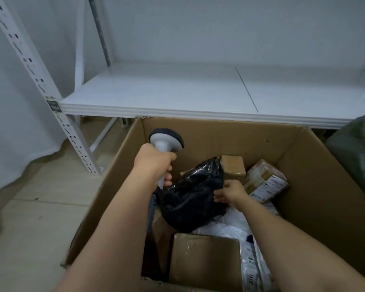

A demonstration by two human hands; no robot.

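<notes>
The left hand [154, 163] grips a scanner [165, 142]; the right hand [230, 193] pinches a black bag [194, 199].

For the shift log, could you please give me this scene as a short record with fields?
setting: large cardboard box in front of a white shelf
left hand: grips the grey scanner by its handle
right hand: holds the black bag at its edge
bag position: inside the box, above other parcels
other contents: brown cartons, white bags
</notes>
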